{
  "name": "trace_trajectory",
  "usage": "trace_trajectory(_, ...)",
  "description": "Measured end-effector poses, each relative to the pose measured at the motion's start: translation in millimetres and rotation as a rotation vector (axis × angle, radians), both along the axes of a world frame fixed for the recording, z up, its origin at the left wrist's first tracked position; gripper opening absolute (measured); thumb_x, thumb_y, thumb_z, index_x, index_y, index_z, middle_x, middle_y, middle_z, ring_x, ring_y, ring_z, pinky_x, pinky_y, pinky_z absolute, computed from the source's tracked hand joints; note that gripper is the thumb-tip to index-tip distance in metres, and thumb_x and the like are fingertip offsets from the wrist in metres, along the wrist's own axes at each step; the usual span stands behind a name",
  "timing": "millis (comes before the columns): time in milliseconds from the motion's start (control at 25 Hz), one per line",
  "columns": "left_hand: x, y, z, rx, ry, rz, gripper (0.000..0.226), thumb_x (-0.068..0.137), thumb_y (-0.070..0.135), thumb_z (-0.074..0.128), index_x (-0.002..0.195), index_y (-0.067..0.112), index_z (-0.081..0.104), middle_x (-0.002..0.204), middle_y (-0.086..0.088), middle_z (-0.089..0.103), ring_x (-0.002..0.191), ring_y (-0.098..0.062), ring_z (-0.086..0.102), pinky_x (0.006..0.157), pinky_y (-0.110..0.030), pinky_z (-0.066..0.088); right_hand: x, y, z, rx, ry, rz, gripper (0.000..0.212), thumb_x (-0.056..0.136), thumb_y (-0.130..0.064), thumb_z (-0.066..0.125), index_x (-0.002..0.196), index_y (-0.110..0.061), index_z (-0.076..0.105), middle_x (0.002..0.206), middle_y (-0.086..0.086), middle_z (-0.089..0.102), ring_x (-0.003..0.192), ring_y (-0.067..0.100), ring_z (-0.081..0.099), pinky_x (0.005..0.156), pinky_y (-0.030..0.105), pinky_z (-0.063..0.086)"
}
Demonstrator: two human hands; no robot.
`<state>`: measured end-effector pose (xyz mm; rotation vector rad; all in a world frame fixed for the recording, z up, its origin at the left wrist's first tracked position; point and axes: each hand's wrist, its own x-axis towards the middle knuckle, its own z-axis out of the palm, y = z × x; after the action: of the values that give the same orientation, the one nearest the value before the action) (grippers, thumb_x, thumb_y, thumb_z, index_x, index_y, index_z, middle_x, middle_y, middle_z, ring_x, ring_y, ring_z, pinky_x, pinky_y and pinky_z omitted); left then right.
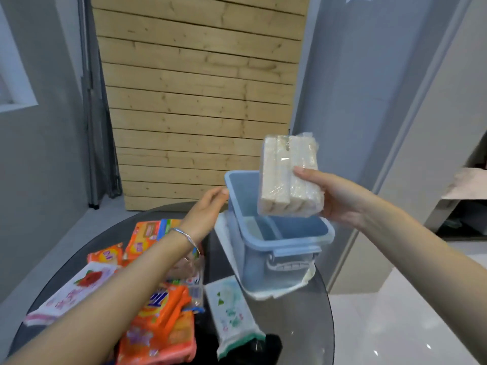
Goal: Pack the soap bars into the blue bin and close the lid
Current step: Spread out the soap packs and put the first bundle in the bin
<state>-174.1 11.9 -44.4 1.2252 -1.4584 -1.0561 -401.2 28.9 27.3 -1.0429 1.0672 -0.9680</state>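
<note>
My right hand (334, 196) grips a clear-wrapped pack of cream soap bars (287, 177), held upright above the open blue bin (263, 262). The bin stands on the round dark table with nothing visible inside. A white lid (279, 292) lies flat under the bin. My left hand (207, 212) reaches toward the bin's far left rim with fingers extended, touching or almost touching it. More wrapped soap packs lie to the left: orange ones (160, 322), a pink-and-white one (71, 293) and a white-and-green one (232, 314).
The round dark glass table (303, 327) ends close behind the bin and on its right. A wooden slat wall (197, 101) stands behind the table. Pale floor (382, 325) lies to the right. A black item (253, 351) sits at the table's near edge.
</note>
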Motion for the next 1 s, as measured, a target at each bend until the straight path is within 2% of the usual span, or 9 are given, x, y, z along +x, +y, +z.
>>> trace_trajectory(120,-23.9,-27.8,-13.2,0.055,0.026,-0.025,0.042,0.095,0.03,0.044,0.135,0.018,0.04,0.109,0.011,0.053,0.094,-0.001,0.054,0.062,-0.003,0.038,-6.0,-48.5,-15.2,0.137,0.141,-0.019,0.039,0.086,-0.024,0.063,0.12,-0.008,0.056,0.11,0.009,0.072,0.093,0.02,0.069,0.07,0.032,0.056)
trace_trajectory(200,-29.6,-47.0,-24.5,0.128,0.1,-0.075,0.045,0.095,0.03,0.044,0.138,0.022,0.034,0.12,0.013,0.052,0.091,0.005,0.053,0.059,-0.007,0.042,-2.0,-75.5,-37.7,0.209,0.224,-0.005,0.047,0.089,-0.022,0.06,0.131,-0.003,0.049,0.127,0.014,0.062,0.111,0.026,0.061,0.089,0.037,0.051)
trace_trajectory(280,-31.8,-62.0,-38.0,0.185,0.178,-0.12,0.048,0.095,0.028,0.044,0.141,0.025,0.03,0.13,0.008,0.051,0.094,0.004,0.055,0.061,-0.005,0.047,4.9,-98.3,-62.2,0.279,0.288,0.044,0.048,0.09,-0.022,0.059,0.132,-0.002,0.048,0.133,0.014,0.058,0.121,0.027,0.056,0.102,0.039,0.044)
trace_trajectory(400,-25.0,-69.9,-56.7,0.212,0.224,-0.178,0.041,0.093,0.027,0.046,0.132,0.033,0.04,0.124,0.009,0.061,0.094,0.003,0.064,0.07,-0.011,0.051,20.5,-124.3,-93.9,0.353,0.361,0.112,0.049,0.093,-0.028,0.056,0.134,-0.004,0.046,0.137,0.012,0.056,0.126,0.025,0.053,0.107,0.038,0.041)
trace_trajectory(520,-14.9,-75.2,-66.8,0.242,0.232,-0.233,0.04,0.086,0.034,0.052,0.125,0.041,0.048,0.115,0.013,0.068,0.103,-0.008,0.066,0.089,-0.027,0.051,30.7,-137.8,-121.9,0.374,0.42,0.117,0.05,0.093,-0.032,0.056,0.134,-0.005,0.046,0.136,0.01,0.056,0.125,0.024,0.054,0.104,0.035,0.043)
trace_trajectory(640,-9.8,-77.8,-67.2,0.243,0.231,-0.26,0.042,0.074,0.039,0.057,0.116,0.045,0.051,0.103,0.021,0.071,0.095,-0.002,0.068,0.077,-0.02,0.054,32.0,-145.3,-137.0,0.366,0.473,0.141,0.053,0.092,-0.035,0.057,0.133,-0.003,0.046,0.134,0.012,0.058,0.122,0.025,0.056,0.104,0.036,0.045)
trace_trajectory(840,-10.8,-75.3,-66.3,0.255,0.226,-0.256,0.045,0.073,0.042,0.057,0.118,0.046,0.049,0.11,0.018,0.069,0.098,-0.002,0.067,0.089,-0.025,0.05,29.6,-144.0,-141.5,0.343,0.696,0.236,0.055,0.093,-0.05,0.045,0.133,-0.013,0.049,0.124,0.004,0.06,0.104,0.021,0.055,0.078,0.027,0.046)
trace_trajectory(920,-10.6,-74.3,-64.3,0.262,0.205,-0.233,0.036,0.083,0.038,0.053,0.118,0.046,0.049,0.105,0.022,0.07,0.1,-0.002,0.066,0.1,-0.033,0.043,26.6,-139.8,-142.0,0.298,0.847,0.383,0.059,0.085,-0.057,0.054,0.132,-0.023,0.049,0.129,0.0,0.058,0.112,0.019,0.055,0.088,0.031,0.046)
trace_trajectory(1000,-9.7,-72.2,-61.3,0.265,0.19,-0.208,0.031,0.087,0.033,0.052,0.116,0.045,0.05,0.104,0.021,0.071,0.101,-0.003,0.065,0.105,-0.036,0.041,27.3,-133.6,-140.6,0.215,1.002,0.531,0.064,0.076,-0.055,0.069,0.128,-0.024,0.047,0.12,0.0,0.059,0.103,0.021,0.061,0.082,0.035,0.054)
